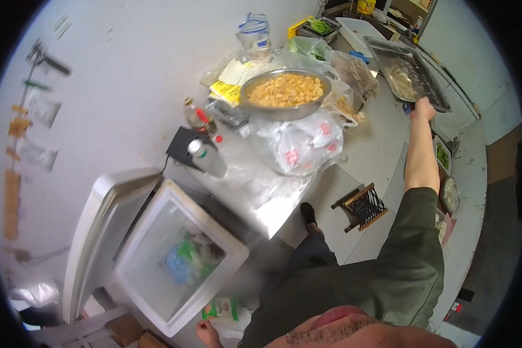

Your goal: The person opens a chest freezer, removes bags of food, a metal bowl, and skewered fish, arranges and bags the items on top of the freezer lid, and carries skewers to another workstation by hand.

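My right hand [423, 109], at the end of an outstretched arm, is closed on the near edge of a dark rectangular metal tray [426, 75]. Pale, whitish residue or food lies inside the tray. Low in the view, my left hand [207, 334] is beside the open chest freezer [236, 255], with its fingers curled at the corner of a green and white plastic packet [221, 308]. Its grip is partly hidden. Blue and green bags [182, 261] lie inside the freezer, whose lid [90, 243] stands raised.
On a metal table [272, 206], a steel bowl [255, 110] of yellowish chopped pieces sits above plastic bags [296, 145]. A white-capped bottle [206, 156] stands near the table's edge. A small wooden stool [362, 207] is on the tiled floor. Leafy greens [319, 25] lie at the back.
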`<state>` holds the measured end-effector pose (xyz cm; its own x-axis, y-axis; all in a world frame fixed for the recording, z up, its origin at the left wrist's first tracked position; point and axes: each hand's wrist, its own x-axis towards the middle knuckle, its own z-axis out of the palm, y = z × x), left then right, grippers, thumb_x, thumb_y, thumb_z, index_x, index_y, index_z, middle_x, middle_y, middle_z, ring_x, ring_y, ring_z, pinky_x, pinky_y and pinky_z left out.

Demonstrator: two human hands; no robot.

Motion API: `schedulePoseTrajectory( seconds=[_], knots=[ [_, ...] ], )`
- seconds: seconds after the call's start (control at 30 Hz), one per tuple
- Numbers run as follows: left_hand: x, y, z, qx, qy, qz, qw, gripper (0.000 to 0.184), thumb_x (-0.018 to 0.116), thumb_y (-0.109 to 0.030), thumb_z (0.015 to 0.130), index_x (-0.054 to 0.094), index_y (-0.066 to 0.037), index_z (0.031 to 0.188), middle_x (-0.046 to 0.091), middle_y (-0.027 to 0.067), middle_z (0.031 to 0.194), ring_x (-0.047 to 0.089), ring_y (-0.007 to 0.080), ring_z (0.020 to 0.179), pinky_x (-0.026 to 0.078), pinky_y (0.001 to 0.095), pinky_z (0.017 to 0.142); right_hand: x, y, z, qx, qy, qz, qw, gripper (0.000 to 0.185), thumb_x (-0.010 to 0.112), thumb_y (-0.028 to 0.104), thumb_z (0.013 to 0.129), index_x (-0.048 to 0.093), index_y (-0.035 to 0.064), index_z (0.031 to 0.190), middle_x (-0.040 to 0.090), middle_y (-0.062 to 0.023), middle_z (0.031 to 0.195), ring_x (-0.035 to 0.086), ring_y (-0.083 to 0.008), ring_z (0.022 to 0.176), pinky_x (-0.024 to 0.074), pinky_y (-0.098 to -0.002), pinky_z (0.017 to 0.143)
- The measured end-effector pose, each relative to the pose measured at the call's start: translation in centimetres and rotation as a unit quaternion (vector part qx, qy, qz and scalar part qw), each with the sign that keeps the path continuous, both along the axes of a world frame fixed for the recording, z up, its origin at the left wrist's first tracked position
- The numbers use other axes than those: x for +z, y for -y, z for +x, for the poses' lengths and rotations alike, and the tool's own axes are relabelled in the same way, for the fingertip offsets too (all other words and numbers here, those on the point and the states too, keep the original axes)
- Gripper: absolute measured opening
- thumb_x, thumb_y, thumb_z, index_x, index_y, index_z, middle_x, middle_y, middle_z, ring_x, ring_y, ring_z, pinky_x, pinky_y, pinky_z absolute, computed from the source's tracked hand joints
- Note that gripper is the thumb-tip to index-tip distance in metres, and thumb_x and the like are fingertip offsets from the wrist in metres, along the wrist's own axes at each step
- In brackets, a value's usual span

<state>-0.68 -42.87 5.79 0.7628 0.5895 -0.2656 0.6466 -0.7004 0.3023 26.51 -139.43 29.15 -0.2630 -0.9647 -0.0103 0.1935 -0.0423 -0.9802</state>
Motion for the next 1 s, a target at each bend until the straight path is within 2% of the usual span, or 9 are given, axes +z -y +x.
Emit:
schedulePoseTrajectory(
  seconds=[0.1,0.13,0.23,0.4,0.53,0.8,0.87,0.93,1.0],
  knots=[
    [-1.3,4.9,0.6,0.0,-0.076,-0.008,0.997,0.037,0.061,-0.031,0.085,0.061,0.0,0.106,0.063,0.0224,0.102,0.06,0.0377,0.096,0.046,0.0446,0.084,-7.0,9.5,2.9,0.032,-0.009,-0.017,0.999,0.045,0.055,0.011,0.083,0.047,-0.016,0.118,0.053,-0.0203,0.123,0.059,-0.0308,0.104,0.0536,-0.0448,0.078],
    [-1.2,6.6,0.8,0.004,-0.104,-0.008,0.995,0.04,0.06,-0.033,0.086,0.061,-0.001,0.109,0.064,0.0234,0.107,0.06,0.0389,0.101,0.046,0.0454,0.087,-3.3,4.5,4.4,0.029,0.052,0.03,0.998,0.045,0.055,0.012,0.084,0.047,-0.0153,0.119,0.054,-0.0208,0.122,0.059,-0.0322,0.105,0.0525,-0.0441,0.08],
    [-0.4,12.4,1.4,-0.152,-0.193,-0.008,0.969,0.043,0.051,-0.043,0.091,0.059,-0.006,0.113,0.063,0.0224,0.108,0.058,0.0416,0.105,0.046,0.0474,0.087,-7.9,11.6,6.8,0.012,0.037,0.041,0.998,0.044,0.055,0.013,0.084,0.048,-0.0158,0.117,0.056,-0.0218,0.119,0.06,-0.0326,0.099,0.0519,-0.0435,0.076],
    [2.5,19.7,5.9,-0.142,-0.158,-0.02,0.977,0.039,0.056,-0.037,0.089,0.062,-0.002,0.103,0.065,0.0218,0.097,0.061,0.0373,0.092,0.048,0.0439,0.079,-13.8,18.6,11.2,0.04,-0.101,0.102,0.989,0.035,0.053,0.014,0.085,0.052,-0.015,0.105,0.059,-0.0215,0.107,0.063,-0.0313,0.086,0.0526,-0.0426,0.065],
    [4.0,24.7,10.1,-0.112,-0.123,-0.029,0.986,0.035,0.058,-0.033,0.087,0.064,0.001,0.094,0.065,0.0213,0.088,0.063,0.0339,0.082,0.049,0.0416,0.074,-15.9,17.4,14.9,0.072,0.086,0.112,0.987,0.031,0.051,0.011,0.082,0.054,-0.0151,0.099,0.063,-0.0179,0.1,0.065,-0.0296,0.075,0.052,-0.0412,0.057],
    [2.9,29.3,13.4,-0.129,-0.11,-0.039,0.985,0.033,0.061,-0.028,0.085,0.067,0.004,0.088,0.067,0.0208,0.083,0.065,0.0352,0.079,0.05,0.0413,0.074,-21.4,14.0,28.3,-0.043,0.026,0.178,0.983,0.034,0.056,0.011,0.082,0.052,-0.0084,0.109,0.061,-0.0179,0.104,0.064,-0.0304,0.088,0.0541,-0.0427,0.062],
    [2.2,28.3,12.7,-0.167,-0.123,-0.051,0.977,0.033,0.06,-0.028,0.086,0.066,0.004,0.093,0.067,0.0216,0.092,0.064,0.0375,0.085,0.049,0.0432,0.079,-16.0,10.3,30.4,0.017,0.128,0.271,0.954,0.034,0.059,0.014,0.085,0.051,-0.004,0.112,0.06,-0.0163,0.104,0.062,-0.0305,0.088,0.0546,-0.0443,0.063],
    [0.7,26.5,10.7,-0.322,-0.112,0.0,0.94,0.033,0.055,-0.026,0.089,0.063,0.003,0.104,0.064,0.0229,0.106,0.06,0.0377,0.097,0.047,0.0449,0.085,-20.2,12.8,31.8,0.269,0.084,0.278,0.918,0.024,0.053,0.022,0.091,0.052,0.0061,0.108,0.057,-0.0129,0.099,0.058,-0.0297,0.076,0.0547,-0.0463,0.059],
    [1.6,27.6,9.9,-0.211,-0.114,-0.073,0.968,0.032,0.053,-0.025,0.091,0.059,0.001,0.109,0.063,0.0208,0.108,0.06,0.0359,0.1,0.047,0.0447,0.087,-23.1,15.5,33.1,0.333,0.051,0.297,0.894,0.021,0.047,0.018,0.092,0.051,0.0013,0.105,0.055,-0.0158,0.096,0.058,-0.0303,0.075,0.0548,-0.0492,0.06]
  ],
)
